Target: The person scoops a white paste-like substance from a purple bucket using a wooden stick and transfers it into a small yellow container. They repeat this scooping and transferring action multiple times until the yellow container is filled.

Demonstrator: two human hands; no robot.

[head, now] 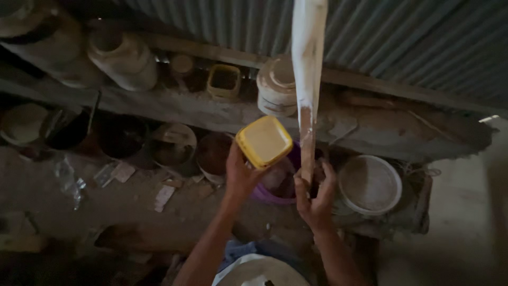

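My left hand point(239, 177) holds up a square yellow plastic lid point(264, 141), gripped at its lower left edge. My right hand point(316, 200) is closed around the lower end of a long wooden stick point(308, 79) whose upper part is coated white. The stick stands nearly upright and dips into a purple bowl point(271, 195) between my hands. The bowl's contents are too dark to make out.
A white round bowl point(370, 184) sits to the right of the purple one. Dark pots and bowls point(173, 145) line the ground at left. A low ledge holds jars point(123, 57), a yellow-rimmed container point(224, 80) and a lidded tub point(276, 85). Corrugated metal wall point(413, 37) rises behind.
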